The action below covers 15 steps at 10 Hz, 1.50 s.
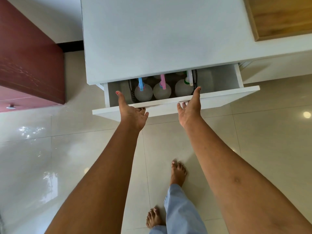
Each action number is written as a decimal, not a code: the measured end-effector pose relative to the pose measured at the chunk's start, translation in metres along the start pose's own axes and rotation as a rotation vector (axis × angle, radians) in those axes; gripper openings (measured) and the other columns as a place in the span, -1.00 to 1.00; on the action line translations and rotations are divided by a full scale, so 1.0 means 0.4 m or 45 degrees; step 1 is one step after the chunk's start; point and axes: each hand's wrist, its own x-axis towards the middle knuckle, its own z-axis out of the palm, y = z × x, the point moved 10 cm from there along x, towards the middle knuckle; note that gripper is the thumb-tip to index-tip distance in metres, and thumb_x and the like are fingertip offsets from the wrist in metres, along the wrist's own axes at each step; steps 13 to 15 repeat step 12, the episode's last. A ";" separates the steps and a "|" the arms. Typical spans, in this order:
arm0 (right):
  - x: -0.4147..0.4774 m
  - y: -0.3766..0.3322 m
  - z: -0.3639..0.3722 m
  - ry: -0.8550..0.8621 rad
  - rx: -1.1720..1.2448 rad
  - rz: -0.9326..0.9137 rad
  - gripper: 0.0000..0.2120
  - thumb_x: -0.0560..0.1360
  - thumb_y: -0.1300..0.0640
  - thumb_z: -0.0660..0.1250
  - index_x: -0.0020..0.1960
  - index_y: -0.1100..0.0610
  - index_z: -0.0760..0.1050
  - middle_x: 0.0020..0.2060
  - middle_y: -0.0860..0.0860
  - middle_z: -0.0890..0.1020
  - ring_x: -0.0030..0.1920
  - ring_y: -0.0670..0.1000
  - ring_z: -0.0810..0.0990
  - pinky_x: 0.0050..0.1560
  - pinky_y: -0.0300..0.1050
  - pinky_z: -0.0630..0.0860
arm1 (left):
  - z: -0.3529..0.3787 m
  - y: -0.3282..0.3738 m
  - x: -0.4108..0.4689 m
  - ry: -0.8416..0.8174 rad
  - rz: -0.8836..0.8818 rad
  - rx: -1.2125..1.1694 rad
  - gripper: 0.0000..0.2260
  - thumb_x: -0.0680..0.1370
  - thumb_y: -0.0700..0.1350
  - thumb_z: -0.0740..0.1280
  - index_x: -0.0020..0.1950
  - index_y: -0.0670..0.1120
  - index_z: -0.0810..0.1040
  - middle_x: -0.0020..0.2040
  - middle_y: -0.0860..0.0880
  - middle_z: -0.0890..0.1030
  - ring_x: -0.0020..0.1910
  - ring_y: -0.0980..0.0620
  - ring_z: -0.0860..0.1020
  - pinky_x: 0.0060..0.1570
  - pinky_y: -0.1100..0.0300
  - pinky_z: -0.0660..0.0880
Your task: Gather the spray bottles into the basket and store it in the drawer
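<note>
The white drawer (219, 97) stands partly open under the white cabinet top (160, 36). Inside it sits a black perforated basket (131, 89) with three clear spray bottles: one with a blue trigger (141, 85), one with a pink trigger (163, 82), one with a green and white head (188, 80). My left hand (132, 112) rests against the drawer front, thumb up over its top edge, fingers curled beneath. My right hand (190, 108) does the same further right, thumb near the basket's right wall.
A dark red cabinet (30, 65) with a round knob stands at the left. A wooden tray (278, 17) lies on the cabinet top at the back right. Glossy cream floor tiles spread below, with my bare feet (178, 173) on them.
</note>
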 end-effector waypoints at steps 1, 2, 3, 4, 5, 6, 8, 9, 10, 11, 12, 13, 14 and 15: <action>0.025 -0.019 0.031 -0.037 -0.094 -0.019 -0.32 0.49 -0.30 0.15 0.48 0.03 0.17 0.49 0.06 0.21 0.46 0.08 0.26 0.34 -0.02 0.36 | 0.022 0.024 0.015 -0.002 0.050 0.028 0.00 0.39 0.45 0.11 0.53 -0.20 -0.16 0.55 -0.21 0.03 0.51 -0.12 0.18 0.46 -0.04 0.16; 0.050 -0.038 0.062 -0.069 -0.127 -0.017 -0.31 0.48 -0.32 0.13 0.47 0.05 0.19 0.46 0.05 0.25 0.42 0.06 0.32 0.33 0.01 0.37 | 0.043 0.050 0.025 -0.010 0.106 0.033 -0.03 0.40 0.45 0.11 0.53 -0.19 -0.11 0.54 -0.19 0.09 0.48 -0.12 0.24 0.43 -0.05 0.20; 0.064 -0.052 0.090 -0.106 -0.144 -0.009 -0.30 0.48 -0.34 0.12 0.46 0.06 0.21 0.44 0.06 0.28 0.40 0.06 0.36 0.32 0.03 0.37 | 0.065 0.075 0.030 -0.017 0.154 0.053 -0.06 0.41 0.44 0.09 0.53 -0.19 -0.06 0.53 -0.17 0.15 0.46 -0.10 0.30 0.41 -0.06 0.24; 0.074 -0.066 0.112 -0.127 -0.122 -0.008 -0.31 0.47 -0.35 0.11 0.47 0.02 0.20 0.44 0.04 0.28 0.37 0.04 0.41 0.30 0.04 0.38 | 0.088 0.089 0.038 -0.042 0.188 0.075 -0.07 0.41 0.45 0.08 0.53 -0.19 0.00 0.52 -0.15 0.19 0.45 -0.06 0.31 0.39 -0.07 0.25; 0.080 -0.082 0.138 -0.163 -0.106 -0.012 -0.33 0.47 -0.36 0.11 0.48 -0.07 0.16 0.46 0.04 0.27 0.36 0.04 0.42 0.32 0.06 0.36 | 0.106 0.092 0.044 -0.071 0.197 0.079 -0.11 0.42 0.45 0.06 0.54 -0.13 0.05 0.53 -0.08 0.20 0.48 -0.04 0.26 0.40 -0.09 0.22; 0.095 -0.089 0.161 -0.193 -0.119 0.007 -0.26 0.44 -0.40 0.10 0.50 -0.06 0.12 0.48 0.03 0.24 0.38 0.04 0.41 0.35 0.11 0.32 | 0.118 0.094 0.051 -0.093 0.215 0.082 -0.15 0.43 0.45 0.03 0.54 -0.07 0.06 0.53 -0.02 0.20 0.50 -0.02 0.21 0.42 -0.11 0.18; 0.107 -0.100 0.192 -0.268 -0.242 0.019 -0.22 0.42 -0.45 0.02 0.52 -0.09 0.04 0.51 -0.03 0.19 0.35 0.02 0.44 0.34 0.16 0.30 | 0.122 0.106 0.070 -0.089 0.227 0.170 -0.18 0.43 0.45 0.01 0.54 -0.03 0.07 0.53 0.02 0.22 0.51 -0.01 0.19 0.43 -0.12 0.14; 0.107 -0.097 0.183 -0.280 -0.290 0.021 -0.22 0.41 -0.46 0.00 0.52 -0.11 0.04 0.51 -0.05 0.20 0.35 0.04 0.43 0.33 0.17 0.30 | 0.104 0.108 0.066 -0.062 0.242 0.261 -0.20 0.43 0.45 0.02 0.53 -0.02 0.10 0.52 0.03 0.23 0.50 -0.01 0.20 0.41 -0.13 0.17; 0.099 -0.094 0.176 -0.317 -0.365 0.016 -0.23 0.43 -0.46 -0.04 0.52 -0.10 0.03 0.49 -0.03 0.25 0.41 0.04 0.37 0.34 0.17 0.28 | 0.073 0.108 0.051 -0.017 0.266 0.408 -0.23 0.45 0.43 0.02 0.53 0.01 0.11 0.52 0.02 0.23 0.50 -0.01 0.20 0.39 -0.12 0.19; 0.072 -0.090 0.183 -0.362 -0.439 0.011 -0.23 0.44 -0.45 -0.05 0.53 -0.07 0.02 0.48 0.00 0.27 0.44 0.03 0.32 0.35 0.18 0.25 | 0.042 0.099 0.031 0.050 0.294 0.744 -0.29 0.48 0.40 0.03 0.52 0.06 0.11 0.53 0.04 0.20 0.51 -0.03 0.18 0.40 -0.12 0.17; 0.025 -0.097 0.191 -0.418 -0.572 -0.046 -0.24 0.46 -0.42 -0.05 0.52 -0.02 0.03 0.49 0.03 0.25 0.44 0.03 0.30 0.37 0.20 0.23 | 0.028 0.131 -0.015 0.128 0.500 1.037 -0.39 0.53 0.31 0.07 0.51 0.06 0.15 0.53 0.05 0.20 0.50 -0.02 0.17 0.45 -0.07 0.14; 0.025 -0.097 0.191 -0.418 -0.572 -0.046 -0.24 0.46 -0.42 -0.05 0.52 -0.02 0.03 0.49 0.03 0.25 0.44 0.03 0.30 0.37 0.20 0.23 | 0.028 0.131 -0.015 0.128 0.500 1.037 -0.39 0.53 0.31 0.07 0.51 0.06 0.15 0.53 0.05 0.20 0.50 -0.02 0.17 0.45 -0.07 0.14; 0.025 -0.097 0.191 -0.418 -0.572 -0.046 -0.24 0.46 -0.42 -0.05 0.52 -0.02 0.03 0.49 0.03 0.25 0.44 0.03 0.30 0.37 0.20 0.23 | 0.028 0.131 -0.015 0.128 0.500 1.037 -0.39 0.53 0.31 0.07 0.51 0.06 0.15 0.53 0.05 0.20 0.50 -0.02 0.17 0.45 -0.07 0.14; 0.025 -0.097 0.191 -0.418 -0.572 -0.046 -0.24 0.46 -0.42 -0.05 0.52 -0.02 0.03 0.49 0.03 0.25 0.44 0.03 0.30 0.37 0.20 0.23 | 0.028 0.131 -0.015 0.128 0.500 1.037 -0.39 0.53 0.31 0.07 0.51 0.06 0.15 0.53 0.05 0.20 0.50 -0.02 0.17 0.45 -0.07 0.14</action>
